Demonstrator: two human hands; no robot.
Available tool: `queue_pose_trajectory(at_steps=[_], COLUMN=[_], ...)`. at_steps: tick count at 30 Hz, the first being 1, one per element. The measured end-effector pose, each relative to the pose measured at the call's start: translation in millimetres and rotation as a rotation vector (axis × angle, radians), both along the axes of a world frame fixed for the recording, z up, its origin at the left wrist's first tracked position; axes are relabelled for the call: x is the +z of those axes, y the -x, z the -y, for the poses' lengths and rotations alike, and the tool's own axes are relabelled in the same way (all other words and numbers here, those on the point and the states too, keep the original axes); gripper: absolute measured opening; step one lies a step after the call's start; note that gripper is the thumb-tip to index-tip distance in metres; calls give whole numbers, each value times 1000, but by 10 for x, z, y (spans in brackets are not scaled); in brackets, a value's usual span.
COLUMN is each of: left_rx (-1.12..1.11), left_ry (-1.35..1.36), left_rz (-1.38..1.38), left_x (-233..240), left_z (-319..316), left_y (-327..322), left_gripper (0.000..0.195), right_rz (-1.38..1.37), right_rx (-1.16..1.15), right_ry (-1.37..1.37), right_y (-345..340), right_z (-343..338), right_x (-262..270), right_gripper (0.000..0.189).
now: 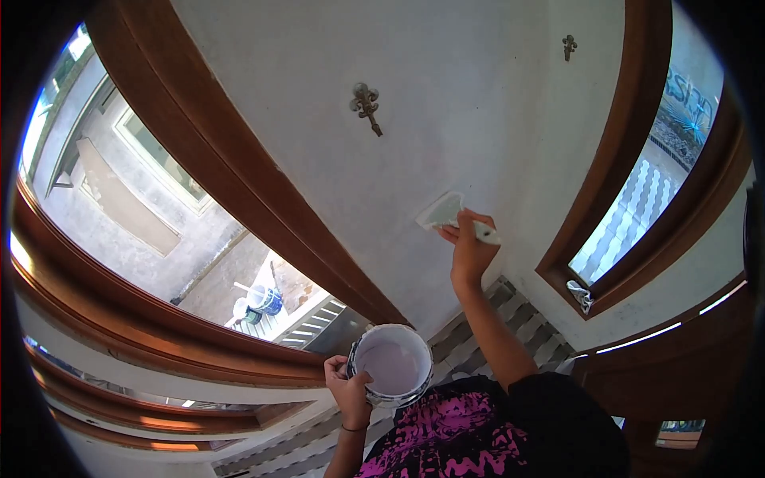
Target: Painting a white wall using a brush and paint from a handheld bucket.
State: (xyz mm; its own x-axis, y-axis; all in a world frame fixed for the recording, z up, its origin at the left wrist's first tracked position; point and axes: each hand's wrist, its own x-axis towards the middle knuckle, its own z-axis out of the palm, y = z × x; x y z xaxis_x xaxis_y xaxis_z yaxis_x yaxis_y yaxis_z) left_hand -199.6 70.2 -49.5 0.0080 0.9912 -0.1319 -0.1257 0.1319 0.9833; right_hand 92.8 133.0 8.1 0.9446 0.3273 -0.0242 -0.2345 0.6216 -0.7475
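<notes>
My left hand (349, 385) grips the rim of a round plastic bucket (391, 397), its thumb over the inside edge. Pale, greyish-lilac paint or filler (389, 367) lies inside the bucket. Further up, my right hand (472, 242) holds a paint scraper or filling knife (447, 210) by its pale handle. The wide blade lies against or very close to the off-white wall (394, 179); exact contact is hard to tell. White material shows along the blade's edge.
A brown wooden window frame (257, 173) borders the wall on the left, another frame (597, 185) on the right. Metal ornaments (364, 107) stick out of the wall. Crumpled plastic (580, 296) sits on the right sill. Outside stand paint buckets (266, 300). Patterned tiles (508, 316) cover the floor.
</notes>
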Motion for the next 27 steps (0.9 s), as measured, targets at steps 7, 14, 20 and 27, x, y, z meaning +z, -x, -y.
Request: queue_pose_trajectory(at_steps=[7,14,20,27], left_rx=[-3,-6,30,-16], left_ry=[-36,-30,-2,-16], left_rz=[-48,-43,-2,-43], left_x=[7,48,20,30], left_z=[-65,-3,95,209], left_y=[128,149,117,26], left_gripper=[50,49,50,50], right_rz=[-2,134,53,-51], right_rx=[-22,-38,-63,-24], right_ry=[-145,-416,-358,-83], right_y=[-129,-476,-463,-442], right_z=[-36,-140,-270,18], right_x=[787,1128,215,-726], right_gripper=[17,16,17,16])
